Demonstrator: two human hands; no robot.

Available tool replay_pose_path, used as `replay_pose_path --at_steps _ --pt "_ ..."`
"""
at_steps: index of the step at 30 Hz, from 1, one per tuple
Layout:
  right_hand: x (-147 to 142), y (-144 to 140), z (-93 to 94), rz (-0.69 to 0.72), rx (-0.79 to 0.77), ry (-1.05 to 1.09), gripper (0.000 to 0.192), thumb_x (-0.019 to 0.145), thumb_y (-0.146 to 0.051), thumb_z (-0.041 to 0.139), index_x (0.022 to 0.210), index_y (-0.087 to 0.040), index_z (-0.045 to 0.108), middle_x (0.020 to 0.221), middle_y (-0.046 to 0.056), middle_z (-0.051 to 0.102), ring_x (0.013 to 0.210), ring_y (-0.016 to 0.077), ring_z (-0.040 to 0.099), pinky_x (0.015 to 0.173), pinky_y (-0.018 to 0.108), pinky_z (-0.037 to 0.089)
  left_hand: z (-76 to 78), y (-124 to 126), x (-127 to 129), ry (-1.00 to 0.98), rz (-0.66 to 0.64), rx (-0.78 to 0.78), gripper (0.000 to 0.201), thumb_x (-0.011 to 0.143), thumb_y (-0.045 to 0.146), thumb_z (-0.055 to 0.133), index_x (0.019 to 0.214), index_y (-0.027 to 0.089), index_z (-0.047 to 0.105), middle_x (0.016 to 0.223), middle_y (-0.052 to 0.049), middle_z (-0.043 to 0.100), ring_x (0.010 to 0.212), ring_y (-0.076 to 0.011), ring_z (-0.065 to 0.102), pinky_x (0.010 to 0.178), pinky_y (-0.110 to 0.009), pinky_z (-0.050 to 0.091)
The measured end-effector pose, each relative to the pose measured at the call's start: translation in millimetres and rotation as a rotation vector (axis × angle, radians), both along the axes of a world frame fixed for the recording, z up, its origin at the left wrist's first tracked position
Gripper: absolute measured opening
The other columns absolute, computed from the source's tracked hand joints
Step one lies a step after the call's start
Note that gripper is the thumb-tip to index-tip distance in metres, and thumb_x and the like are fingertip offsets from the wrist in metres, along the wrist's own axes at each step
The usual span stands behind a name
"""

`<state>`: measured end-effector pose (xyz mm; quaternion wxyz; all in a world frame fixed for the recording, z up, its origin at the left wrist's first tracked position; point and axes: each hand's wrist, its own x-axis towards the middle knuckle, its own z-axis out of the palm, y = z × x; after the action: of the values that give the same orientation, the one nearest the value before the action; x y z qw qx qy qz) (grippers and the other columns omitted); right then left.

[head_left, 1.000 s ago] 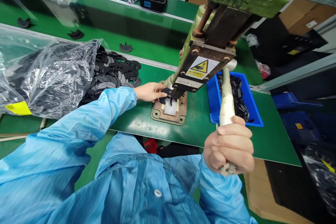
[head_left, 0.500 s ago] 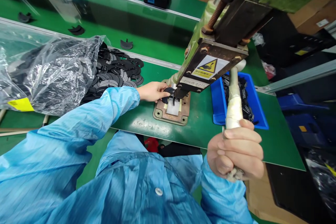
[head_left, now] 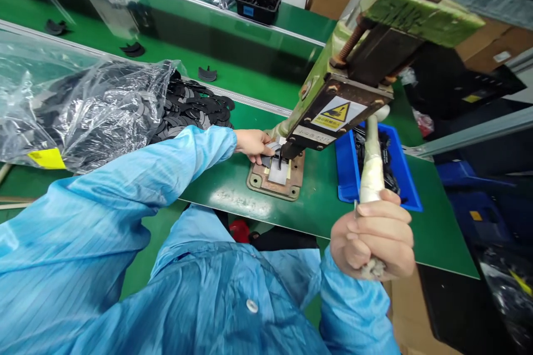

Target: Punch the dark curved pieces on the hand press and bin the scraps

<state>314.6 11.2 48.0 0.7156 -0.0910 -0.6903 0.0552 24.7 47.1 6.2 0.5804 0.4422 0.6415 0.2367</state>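
Barely shifted: left hand (head_left: 252, 144) pinches one black part (head_left: 272, 148); right hand (head_left: 375, 241) grips one lever (head_left: 370, 169).

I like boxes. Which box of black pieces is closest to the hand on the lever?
The blue tray, right beside the right hand; the black bin sits far back.

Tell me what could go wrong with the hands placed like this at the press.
1. The left hand holds a black part right beside the press head, so its fingertips could get pinched if the right hand pulls the lever further.
2. Held by one edge, the part may shift on the base plate and get punched off-centre.
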Motion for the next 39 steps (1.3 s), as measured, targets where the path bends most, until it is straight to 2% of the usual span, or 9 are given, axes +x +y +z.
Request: replay_pose_path --at_steps 6,13,16,19,23,29,33,36,39 --pt "-1.8 -0.1 1.7 0.018 0.018 0.011 0.046 0.087 -0.041 0.069 0.057 -0.022 0.039 0.054 -0.005 0.047 0.065 0.0150 0.060 0.091 0.051 0.059 1.0 1.3 2.3 -0.150 0.064 -0.143 0.015 0.092 0.023 0.082 0.097 0.015 0.069 0.076 -0.005 0.075 0.051 -0.0130 0.068 0.051 -0.021 0.055" --pt "-1.0 -9.0 8.6 -0.046 -0.070 -0.068 0.035 0.088 -0.041 0.066 0.062 -0.025 0.048 0.057 -0.005 0.053 0.067 0.0164 0.063 0.096 0.056 0.060 -5.5 -8.4 7.9 -0.171 0.089 -0.078 0.025 0.096 0.032 0.079 0.108 0.016 0.065 0.077 -0.005 0.074 0.053 -0.0156 0.072 0.054 -0.022 0.059" --pt "3.3 -11.8 12.0 -0.023 -0.076 -0.099 0.033 0.086 -0.041 0.068 0.064 -0.024 0.050 0.060 -0.005 0.056 0.070 0.0166 0.065 0.099 0.057 0.059 -5.9 -14.0 8.5 -0.183 0.145 -0.047 0.031 0.098 0.038 0.077 0.112 0.016 0.061 0.076 -0.004 0.072 0.057 -0.0187 0.076 0.057 -0.023 0.060" --pt "5.3 -12.6 12.9 -0.004 -0.071 -0.116 0.031 0.086 -0.039 0.069 0.066 -0.024 0.051 0.061 -0.005 0.057 0.073 0.0168 0.065 0.100 0.058 0.058 -5.1 -18.7 8.3 -0.187 0.156 -0.031 0.027 0.099 0.035 0.076 0.110 0.016 0.059 0.073 -0.003 0.071 0.058 -0.0171 0.076 0.057 -0.021 0.059" --pt "-0.5 -11.1 11.3 -0.013 -0.071 -0.087 0.031 0.087 -0.038 0.067 0.065 -0.024 0.050 0.060 -0.005 0.055 0.071 0.0167 0.063 0.099 0.059 0.058 -4.9 -23.0 13.0 -0.158 0.149 -0.016 0.017 0.102 0.028 0.071 0.107 0.017 0.059 0.069 -0.001 0.069 0.055 -0.0140 0.073 0.056 -0.020 0.059" --pt "-20.5 -5.1 9.2 -0.006 0.009 0.142 0.038 0.087 -0.038 0.066 0.061 -0.024 0.044 0.053 -0.006 0.044 0.063 0.0151 0.057 0.091 0.054 0.058 -7.5 -26.5 24.2 -0.208 0.270 -0.024 0.022 0.101 0.029 0.073 0.112 0.018 0.057 0.079 -0.001 0.070 0.057 -0.0147 0.075 0.057 -0.021 0.060" --pt "-13.8 -9.3 8.8 -0.002 -0.040 0.042 0.036 0.089 -0.039 0.067 0.063 -0.024 0.046 0.057 -0.006 0.050 0.068 0.0159 0.061 0.097 0.056 0.058 -8.6 -26.5 22.4 -0.237 0.256 -0.022 0.022 0.101 0.030 0.074 0.108 0.018 0.056 0.080 -0.001 0.070 0.057 -0.0149 0.075 0.057 -0.022 0.060" --pt "-2.7 -11.8 18.8 0.014 -0.067 -0.087 0.033 0.090 -0.041 0.068 0.067 -0.024 0.050 0.064 -0.005 0.057 0.076 0.0171 0.066 0.102 0.058 0.058 -9.3 -28.0 20.8 -0.255 0.242 0.001 0.020 0.103 0.030 0.072 0.106 0.018 0.055 0.074 -0.001 0.069 0.057 -0.0157 0.075 0.056 -0.021 0.060" --pt "2.7 -8.2 47.2 0.069 -0.061 -0.113 0.020 0.087 -0.044 0.072 0.087 -0.027 0.063 0.077 -0.003 0.065 0.089 0.0205 0.072 0.105 0.059 0.059 -8.6 -35.3 19.9 -0.292 0.250 0.060 0.021 0.103 0.032 0.071 0.103 0.019 0.054 0.073 0.000 0.069 0.058 -0.0155 0.075 0.055 -0.021 0.059"
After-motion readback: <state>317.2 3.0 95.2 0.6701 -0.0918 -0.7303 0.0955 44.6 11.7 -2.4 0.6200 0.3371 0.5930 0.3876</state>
